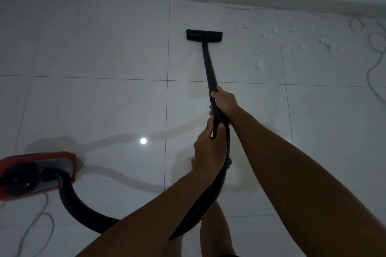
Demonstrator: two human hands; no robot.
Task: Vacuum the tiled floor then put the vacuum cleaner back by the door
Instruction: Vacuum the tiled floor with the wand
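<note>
- Vacuum cleaner (35,173), red body, sat on tiled floor (104,48) at lower left; black hose (226,152) curved up to the wand (207,64).
- Floor nozzle (204,35) lay flat on a tile, ahead.
- Right hand (224,102) gripped the wand; left hand (208,148) gripped the handle just below.
- White debris (269,34) lay scattered right of the nozzle.
- Cable (376,62) looped at far right.

Vacuum body (35,175) sits on the tiled floor (104,48) at lower left of frame. Hose (221,177) runs right to the wand (208,64). Floor head (204,35) lies upper centre; debris (292,37) to its right; cord (373,64) at right edge.
</note>
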